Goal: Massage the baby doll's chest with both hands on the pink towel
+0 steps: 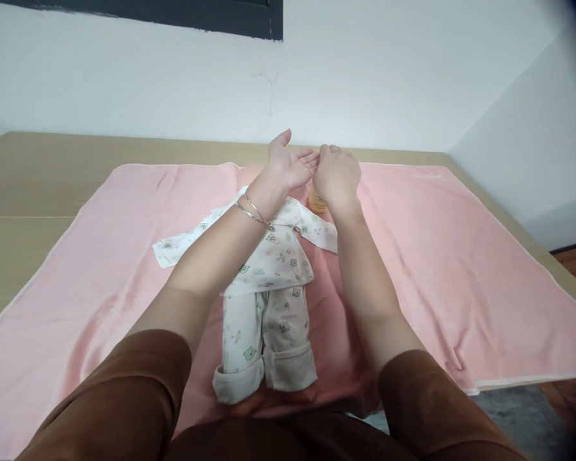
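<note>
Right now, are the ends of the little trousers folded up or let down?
Folded up: both legs of the trousers end in thick, turned-back cuffs, plain unlike the printed cloth above.

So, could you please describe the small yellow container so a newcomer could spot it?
On the wide pink cloth, find the white printed long-sleeved top. Just beyond its picture-right sleeve, partly hidden by the right hand, is the small yellow container, set apart from the top by its yellow colour and dark lettering.

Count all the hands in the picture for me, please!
2. The left hand is open with its palm showing. The right hand is curled just beside it, partly hiding a yellowish bottle. No other hands show.
</note>
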Demonstrator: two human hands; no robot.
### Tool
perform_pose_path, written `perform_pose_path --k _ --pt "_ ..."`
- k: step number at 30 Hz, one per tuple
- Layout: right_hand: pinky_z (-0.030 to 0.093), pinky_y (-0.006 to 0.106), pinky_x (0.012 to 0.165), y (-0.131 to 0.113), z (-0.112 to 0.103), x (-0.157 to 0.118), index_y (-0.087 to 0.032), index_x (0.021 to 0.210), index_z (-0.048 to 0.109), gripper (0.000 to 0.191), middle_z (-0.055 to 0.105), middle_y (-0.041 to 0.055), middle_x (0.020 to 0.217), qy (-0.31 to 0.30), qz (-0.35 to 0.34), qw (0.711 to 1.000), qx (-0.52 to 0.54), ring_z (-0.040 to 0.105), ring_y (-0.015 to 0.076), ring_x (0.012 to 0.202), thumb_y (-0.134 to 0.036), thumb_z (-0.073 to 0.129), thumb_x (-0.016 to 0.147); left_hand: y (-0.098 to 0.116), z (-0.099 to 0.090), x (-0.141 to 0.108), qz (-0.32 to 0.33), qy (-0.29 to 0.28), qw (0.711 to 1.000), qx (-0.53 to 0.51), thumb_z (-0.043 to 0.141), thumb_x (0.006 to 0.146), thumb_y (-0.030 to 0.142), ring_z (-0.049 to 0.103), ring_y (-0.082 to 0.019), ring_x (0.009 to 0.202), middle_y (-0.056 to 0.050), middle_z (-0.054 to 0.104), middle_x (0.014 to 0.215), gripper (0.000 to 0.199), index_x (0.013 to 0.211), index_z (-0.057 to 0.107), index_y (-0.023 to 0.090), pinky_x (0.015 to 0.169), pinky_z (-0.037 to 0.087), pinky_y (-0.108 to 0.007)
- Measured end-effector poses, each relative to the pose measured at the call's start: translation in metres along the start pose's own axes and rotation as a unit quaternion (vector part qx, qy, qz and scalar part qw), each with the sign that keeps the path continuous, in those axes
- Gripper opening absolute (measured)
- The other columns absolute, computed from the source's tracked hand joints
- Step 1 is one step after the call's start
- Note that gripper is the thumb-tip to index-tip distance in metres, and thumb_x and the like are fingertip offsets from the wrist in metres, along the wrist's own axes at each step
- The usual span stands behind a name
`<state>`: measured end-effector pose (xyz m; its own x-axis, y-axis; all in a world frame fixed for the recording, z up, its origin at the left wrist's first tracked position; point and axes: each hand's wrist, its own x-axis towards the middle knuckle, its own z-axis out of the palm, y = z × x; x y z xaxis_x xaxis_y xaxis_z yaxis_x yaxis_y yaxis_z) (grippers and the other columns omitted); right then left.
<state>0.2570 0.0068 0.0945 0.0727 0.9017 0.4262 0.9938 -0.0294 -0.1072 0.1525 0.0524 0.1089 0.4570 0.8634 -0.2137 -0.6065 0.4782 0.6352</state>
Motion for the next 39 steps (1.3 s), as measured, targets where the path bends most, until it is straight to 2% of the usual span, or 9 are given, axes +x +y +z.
perform_pose_path --k 3,6,12,19,25,29,33,35,39 --pt "0.047 0.046 0.109 -0.002 -0.001 0.007 -0.005 0.127 0.064 0.040 0.071 0.0208 0.127 -0.010 0.011 0.999 -0.032 0.067 0.0324 0.125 -0.005 0.036 0.100 0.003 -0.008 -0.013 -0.007 0.009 1.000 -0.027 0.031 0.107 0.056 0.033 -0.030 0.163 -0.015 0.047 0.165 0.075 0.169 0.024 0.016 0.131 0.039 -0.049" --pt "0.046 0.047 0.109 -0.006 0.001 0.010 -0.005 0.127 0.063 0.041 0.070 0.0219 0.128 -0.018 0.024 0.998 -0.047 0.065 0.0319 0.128 -0.006 0.032 0.101 0.009 -0.017 -0.038 -0.005 0.015 0.999 -0.047 0.036 0.106 0.052 0.038 -0.027 0.161 -0.015 0.046 0.167 0.074 0.170 0.023 0.017 0.125 0.046 -0.039" --pt "0.047 0.046 0.108 -0.022 0.013 0.012 -0.003 0.130 0.062 0.043 0.066 0.0246 0.133 -0.003 0.084 0.994 -0.068 0.063 0.0321 0.131 -0.005 0.033 0.098 0.031 -0.038 -0.102 0.009 0.041 0.996 -0.082 0.037 0.107 0.040 0.048 -0.024 0.156 -0.015 0.049 0.166 0.068 0.170 0.025 0.018 0.122 0.049 -0.033" --pt "0.034 0.055 0.126 -0.035 0.025 0.008 -0.001 0.149 0.052 0.054 0.055 0.0276 0.154 0.019 0.123 0.989 -0.081 0.045 0.0350 0.154 -0.009 0.035 0.098 0.060 -0.054 -0.148 0.042 0.078 0.991 -0.104 0.030 0.109 0.030 0.054 -0.022 0.151 -0.012 0.053 0.164 0.060 0.168 0.028 0.023 0.119 0.053 -0.033" --pt "0.025 0.063 0.130 -0.032 0.021 0.002 -0.004 0.160 0.040 0.062 0.042 0.0276 0.167 -0.004 0.128 0.991 -0.043 0.034 0.0344 0.161 -0.015 0.037 0.099 0.081 -0.055 -0.188 0.098 0.039 0.991 -0.081 0.019 0.109 0.031 0.058 -0.023 0.147 -0.009 0.060 0.154 0.059 0.164 0.034 0.018 0.117 0.052 -0.035" --pt "0.021 0.071 0.128 -0.032 0.011 0.003 -0.005 0.157 0.044 0.060 0.040 0.0291 0.167 -0.019 0.142 0.990 0.004 0.029 0.0374 0.163 -0.024 0.046 0.100 0.084 -0.056 -0.197 0.184 0.029 0.981 -0.046 0.021 0.109 0.035 0.048 -0.026 0.154 -0.008 0.062 0.150 0.059 0.163 0.036 0.016 0.124 0.044 -0.038" --pt "0.026 0.077 0.124 -0.065 -0.003 -0.011 -0.017 0.160 0.043 0.057 0.030 0.0222 0.174 0.050 0.067 0.989 0.120 0.021 0.0389 0.166 -0.031 0.035 0.106 0.077 -0.056 -0.182 0.118 0.075 0.990 -0.027 0.023 0.109 0.035 0.041 -0.025 0.160 -0.010 0.058 0.157 0.058 0.162 0.035 0.017 0.132 0.033 -0.040" --pt "0.028 0.065 0.130 -0.099 -0.010 -0.026 -0.021 0.160 0.042 0.056 0.033 0.0149 0.174 0.090 -0.019 0.964 0.248 0.022 0.0291 0.167 -0.029 0.023 0.107 0.073 -0.054 -0.172 0.082 0.079 0.993 -0.026 0.027 0.110 0.039 0.040 -0.025 0.160 -0.013 0.055 0.160 0.059 0.162 0.036 0.013 0.133 0.033 -0.038" --pt "0.031 0.037 0.135 -0.162 -0.011 -0.051 -0.007 0.152 0.048 0.056 0.037 0.0180 0.173 0.099 -0.166 0.839 0.508 0.032 0.0164 0.164 -0.035 0.025 0.109 0.064 -0.054 -0.156 0.143 0.045 0.989 -0.001 0.025 0.111 0.035 0.033 -0.024 0.164 -0.008 0.052 0.164 0.057 0.163 0.038 0.016 0.136 0.032 -0.036"
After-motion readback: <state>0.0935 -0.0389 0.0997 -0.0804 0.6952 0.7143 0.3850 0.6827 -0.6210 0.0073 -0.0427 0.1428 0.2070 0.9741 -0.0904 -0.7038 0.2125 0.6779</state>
